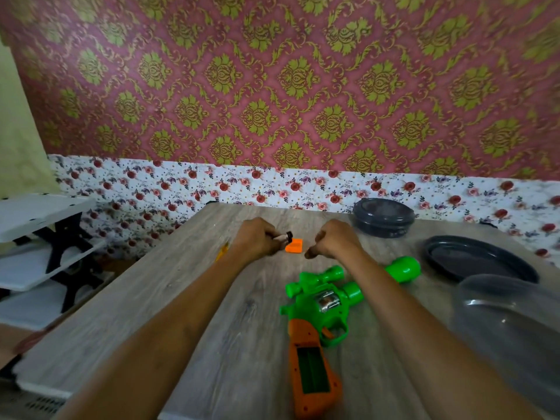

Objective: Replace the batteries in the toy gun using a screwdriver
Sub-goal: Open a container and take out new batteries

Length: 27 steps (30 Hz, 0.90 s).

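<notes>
Both hands are out toward the far edge of the tabletop (188, 298). The left hand (257, 237) pinches a small cylinder (283, 237) with a dark end. It looks like a battery, though it's blurred. The right hand (336, 241) sits just beside it, fingers curled and thumb pointing down at the wood; whether anything is tucked inside that fist, I cannot tell. Between the two hands lies the orange cover (294, 246), flat on the tabletop.

The toy gun (321, 301) lies on its side nearer the near edge, partly under the right forearm. Its green barrel aims at the far right corner and its orange grip points at the near edge. The battery bay (312, 371) in that grip is open and dark. It looks empty to me, but it's too dim to swear to.

A sliver of yellow (222, 249) peeks out by the left wrist, possibly the screwdriver, mostly hidden.

My read is that this is the cell-swapping stage. To do it well, check the polarity marks in the bay first and put the flat end against the spring. Steady the grip with the free hand and press each cell fully home. Keep that cover where it is, in plain sight, away from the dark plate (478, 262) along the right edge.
</notes>
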Tool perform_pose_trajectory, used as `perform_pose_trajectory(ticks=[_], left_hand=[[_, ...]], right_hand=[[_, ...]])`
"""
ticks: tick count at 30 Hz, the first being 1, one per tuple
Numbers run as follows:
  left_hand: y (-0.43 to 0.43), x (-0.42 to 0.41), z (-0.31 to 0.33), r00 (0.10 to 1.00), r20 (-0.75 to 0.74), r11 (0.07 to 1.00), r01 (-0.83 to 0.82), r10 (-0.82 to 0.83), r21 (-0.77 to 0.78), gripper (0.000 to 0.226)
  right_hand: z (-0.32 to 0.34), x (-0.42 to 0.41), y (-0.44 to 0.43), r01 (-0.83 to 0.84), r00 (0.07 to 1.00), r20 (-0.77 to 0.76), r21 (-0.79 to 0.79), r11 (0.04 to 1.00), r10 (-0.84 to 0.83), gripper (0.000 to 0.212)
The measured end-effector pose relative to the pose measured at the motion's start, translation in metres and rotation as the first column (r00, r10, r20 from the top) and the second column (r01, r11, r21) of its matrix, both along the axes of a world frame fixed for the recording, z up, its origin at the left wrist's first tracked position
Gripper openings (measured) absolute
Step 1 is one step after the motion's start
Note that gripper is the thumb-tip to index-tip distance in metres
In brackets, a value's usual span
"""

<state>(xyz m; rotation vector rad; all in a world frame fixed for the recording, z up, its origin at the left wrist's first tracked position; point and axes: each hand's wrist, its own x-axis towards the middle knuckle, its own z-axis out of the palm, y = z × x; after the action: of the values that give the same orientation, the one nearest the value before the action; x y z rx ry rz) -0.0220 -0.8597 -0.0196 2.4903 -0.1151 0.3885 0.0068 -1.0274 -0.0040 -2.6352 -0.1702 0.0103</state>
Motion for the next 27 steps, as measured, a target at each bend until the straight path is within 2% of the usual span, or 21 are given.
perform_pose_trajectory(ticks=[4,6,9,12,16,19,22,25,27], left_hand=[[-0.048,-0.006,0.032,0.992,0.017,0.991,0.125,-0.124,-0.052,0.015],[-0.086,-0.010,0.040,0.985,0.019,0.984,0.175,-0.174,-0.039,0.016],[-0.147,-0.016,0.044,0.964,-0.024,0.961,0.262,-0.265,-0.086,0.015],[-0.210,-0.025,0.040,0.918,-0.097,0.922,0.377,-0.385,-0.094,0.016],[-0.276,-0.034,0.031,0.863,-0.178,0.871,0.488,-0.473,0.051,0.021],[-0.301,-0.040,0.023,0.837,-0.281,0.797,0.539,-0.470,0.273,0.021],[-0.317,-0.045,0.015,0.830,-0.373,0.681,0.555,-0.415,0.477,0.022],[-0.327,-0.046,0.008,0.821,-0.425,0.622,0.568,-0.381,0.540,0.027],[-0.330,-0.047,0.007,0.820,-0.438,0.619,0.569,-0.369,0.542,0.028]], right_hand=[[0.027,-0.022,-0.056,0.027,0.999,0.031,-0.044,0.999,-0.026,0.036],[0.037,-0.039,-0.095,0.071,0.996,0.051,-0.072,0.995,-0.068,0.038],[0.045,-0.067,-0.157,0.153,0.985,0.098,-0.108,0.982,-0.143,0.029],[0.041,-0.096,-0.218,0.206,0.976,0.098,-0.146,0.968,-0.193,0.045],[0.020,-0.123,-0.274,0.202,0.979,0.024,-0.158,0.967,-0.200,0.042],[0.004,-0.127,-0.287,0.199,0.980,0.005,-0.165,0.966,-0.201,0.025],[-0.011,-0.124,-0.290,0.218,0.973,-0.025,-0.246,0.944,-0.231,0.048],[-0.019,-0.120,-0.289,0.204,0.973,-0.033,-0.337,0.919,-0.228,0.043],[-0.022,-0.120,-0.289,0.195,0.972,-0.066,-0.322,0.927,-0.227,0.038]])
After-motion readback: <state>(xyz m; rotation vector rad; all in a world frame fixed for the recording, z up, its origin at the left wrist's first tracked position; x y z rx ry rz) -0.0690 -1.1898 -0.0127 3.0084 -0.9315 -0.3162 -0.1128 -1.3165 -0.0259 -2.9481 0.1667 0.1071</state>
